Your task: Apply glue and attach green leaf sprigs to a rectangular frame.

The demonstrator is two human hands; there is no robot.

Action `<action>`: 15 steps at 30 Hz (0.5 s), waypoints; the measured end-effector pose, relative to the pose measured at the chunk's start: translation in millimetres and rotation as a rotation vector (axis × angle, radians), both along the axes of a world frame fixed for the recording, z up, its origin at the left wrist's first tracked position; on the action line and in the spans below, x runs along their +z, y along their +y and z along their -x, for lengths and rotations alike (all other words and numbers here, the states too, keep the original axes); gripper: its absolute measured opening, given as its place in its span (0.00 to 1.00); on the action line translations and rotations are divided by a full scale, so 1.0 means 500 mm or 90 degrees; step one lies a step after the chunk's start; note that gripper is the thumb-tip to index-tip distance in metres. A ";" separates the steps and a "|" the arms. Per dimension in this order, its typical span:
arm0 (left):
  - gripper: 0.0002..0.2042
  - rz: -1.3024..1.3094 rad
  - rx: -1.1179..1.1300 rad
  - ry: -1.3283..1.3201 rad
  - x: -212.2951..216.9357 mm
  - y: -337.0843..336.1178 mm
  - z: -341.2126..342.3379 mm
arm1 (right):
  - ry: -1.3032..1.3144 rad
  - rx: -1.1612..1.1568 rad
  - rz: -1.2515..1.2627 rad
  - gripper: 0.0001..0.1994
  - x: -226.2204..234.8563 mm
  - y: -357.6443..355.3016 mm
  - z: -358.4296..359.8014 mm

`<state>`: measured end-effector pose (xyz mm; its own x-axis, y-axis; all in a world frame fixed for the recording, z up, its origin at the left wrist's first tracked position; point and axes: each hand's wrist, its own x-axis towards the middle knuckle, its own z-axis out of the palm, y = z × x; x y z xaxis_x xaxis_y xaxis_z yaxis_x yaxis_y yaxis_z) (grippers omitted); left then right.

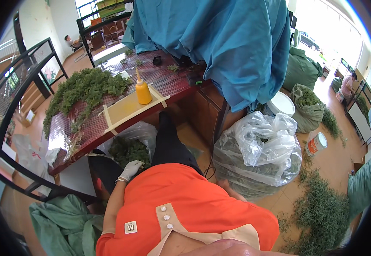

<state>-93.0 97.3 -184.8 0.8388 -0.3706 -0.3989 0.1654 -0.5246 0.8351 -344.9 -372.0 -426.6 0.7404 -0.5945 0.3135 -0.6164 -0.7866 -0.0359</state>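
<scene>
My left hand (130,170), in a white glove, is at the near edge of a pile of artificial-looking green leafy sprigs (128,150) in a clear plastic bag under the table. Its fingers are curled together; whatever they hold is hidden. Beyond my orange top, only part of my bare right hand (230,189) shows, low beside a large clear plastic bag (253,170) of greenery. Its fingers cannot be made out. On the red patterned table (168,81), a yellow squeeze bottle (143,93) with a pointed nozzle stands upright on a tape-edged board (126,112).
Leafy green sprigs (87,89) heap on the table's left. Blue cloth (236,47) hangs over its far side. A white bucket (280,104), a smaller tub (316,144) and loose greenery (322,209) are on the right floor. Black railing (6,141) stands left. Two people sit farther off.
</scene>
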 end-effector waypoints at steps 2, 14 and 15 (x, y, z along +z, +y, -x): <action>0.15 0.048 0.013 0.031 -0.014 0.002 -0.001 | 0.144 0.138 -0.118 0.18 -0.060 -0.089 -0.006; 0.17 0.264 0.119 0.037 0.102 -0.034 0.028 | -0.251 0.142 -0.876 0.20 0.362 -0.031 -0.285; 0.18 0.280 0.132 0.038 0.114 -0.030 0.027 | -0.293 0.127 -0.948 0.20 0.409 -0.014 -0.312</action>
<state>-106.7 82.5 -127.6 0.8932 -0.3429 -0.2910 0.2828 -0.0749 0.9562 -188.8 -379.1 -222.1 0.8513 -0.4714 -0.2302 -0.2288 0.0612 -0.9716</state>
